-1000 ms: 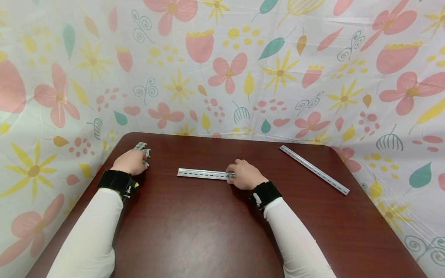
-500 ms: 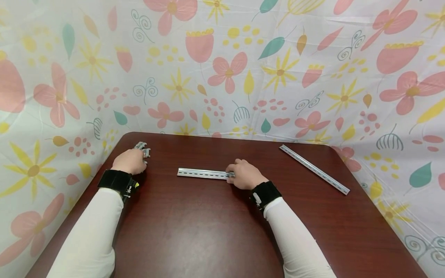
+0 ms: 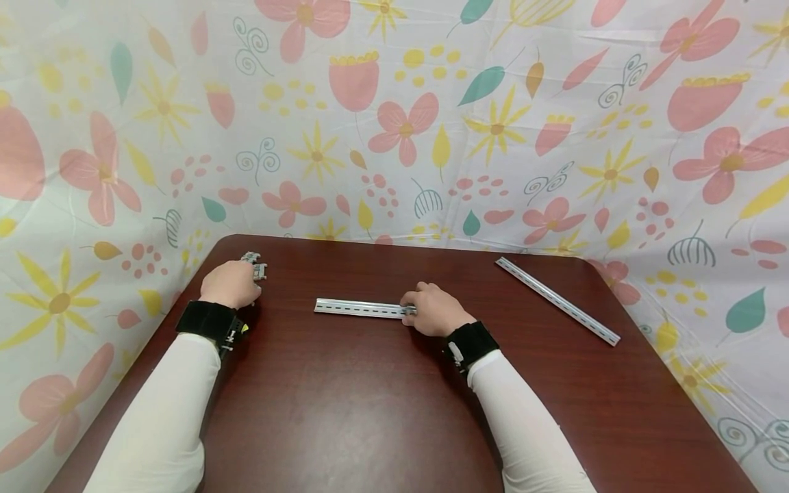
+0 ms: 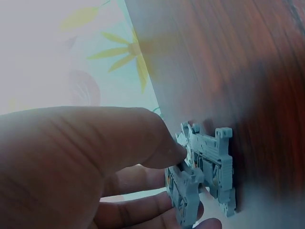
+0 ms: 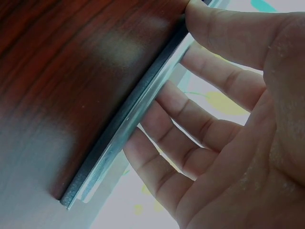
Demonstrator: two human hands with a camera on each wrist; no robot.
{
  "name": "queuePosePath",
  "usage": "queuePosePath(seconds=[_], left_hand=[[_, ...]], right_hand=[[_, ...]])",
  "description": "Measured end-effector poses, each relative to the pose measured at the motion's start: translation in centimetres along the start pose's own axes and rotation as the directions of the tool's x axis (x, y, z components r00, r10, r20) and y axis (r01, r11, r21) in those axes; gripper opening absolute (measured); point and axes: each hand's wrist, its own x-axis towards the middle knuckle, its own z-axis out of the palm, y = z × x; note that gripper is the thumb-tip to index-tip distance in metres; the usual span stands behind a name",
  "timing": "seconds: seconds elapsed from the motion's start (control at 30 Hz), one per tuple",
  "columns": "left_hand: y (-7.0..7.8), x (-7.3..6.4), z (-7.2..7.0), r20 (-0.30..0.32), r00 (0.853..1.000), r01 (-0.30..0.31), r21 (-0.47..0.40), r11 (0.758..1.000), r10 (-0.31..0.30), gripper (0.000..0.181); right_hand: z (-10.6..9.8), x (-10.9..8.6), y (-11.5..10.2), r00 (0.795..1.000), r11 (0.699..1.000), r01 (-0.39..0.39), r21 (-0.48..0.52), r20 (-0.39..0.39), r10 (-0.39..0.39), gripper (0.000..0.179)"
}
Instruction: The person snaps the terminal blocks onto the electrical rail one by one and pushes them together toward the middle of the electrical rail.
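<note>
At the table's back left, my left hand (image 3: 229, 284) pinches a grey terminal block (image 4: 185, 195) between thumb and fingers, as the left wrist view shows. Another grey terminal block (image 4: 217, 164) stands right beside it on the table. In the head view, part of the grey blocks (image 3: 259, 271) shows past the knuckles; the rest is hidden by the hand. Near the middle, my right hand (image 3: 434, 309) grips the right end of a slotted metal DIN rail (image 3: 357, 308) lying flat. The right wrist view has the thumb on one side of the rail (image 5: 128, 119) and the fingers along the other.
A second slotted DIN rail (image 3: 557, 301) lies slanted on the right side of the dark brown table (image 3: 345, 404). Floral cloth (image 3: 394, 137) hangs behind the table and along its sides.
My left fingers have drawn in around a terminal block, and the hand has shifted very slightly. The lower block piece visible before is now mostly hidden. My right hand and the rail stay still.
</note>
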Motion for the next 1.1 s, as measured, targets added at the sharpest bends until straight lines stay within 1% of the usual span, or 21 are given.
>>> queuePosePath(seconds=[0.1,0.23,0.33,0.47,0.53,0.67,0.83,1.0,1.1], left_hand=[[0.2,0.1,0.2,-0.024,1.0,-0.007,-0.004,1.0,0.007,0.027],[0.4,0.3,0.6,-0.067,0.997,-0.041,0.011,0.999,0.041,0.024],[0.7,0.4,0.8,-0.105,0.991,-0.079,0.025,0.997,0.082,0.02],[1.3,0.4,1.0,-0.159,0.979,-0.124,0.049,0.991,0.13,0.017],[1.6,0.5,1.1,-0.171,0.973,-0.145,0.06,0.988,0.153,0.019],[2.2,0.7,1.2,-0.172,0.966,-0.186,0.071,0.98,0.195,0.026],[2.9,0.9,2.0,-0.19,0.953,-0.227,0.064,0.972,0.235,0.007],[4.0,1.0,2.7,-0.19,0.946,-0.262,0.035,0.964,0.264,0.023],[4.8,1.1,3.0,-0.202,0.936,-0.291,0.018,0.957,0.288,0.03]], right_hand=[[0.1,0.0,0.0,1.0,1.0,0.002,-0.002,0.0,-0.002,0.031],[0.1,0.0,0.1,1.0,1.0,0.005,-0.006,-0.001,-0.005,0.031],[0.0,0.0,0.1,1.0,1.0,0.005,-0.003,-0.002,-0.005,0.03],[0.0,0.0,0.0,1.0,1.0,0.004,-0.003,-0.003,-0.004,0.03],[0.0,0.0,0.0,1.0,1.0,0.004,-0.005,-0.003,-0.004,0.03],[0.0,0.0,0.0,1.0,1.0,0.006,-0.006,-0.006,-0.006,0.03],[0.0,0.0,-0.1,1.0,1.0,0.013,-0.009,-0.014,-0.013,0.03],[0.1,0.0,0.0,1.0,1.0,0.014,-0.009,-0.012,-0.014,0.03],[0.1,0.0,0.1,1.0,1.0,0.013,-0.008,-0.012,-0.013,0.03]])
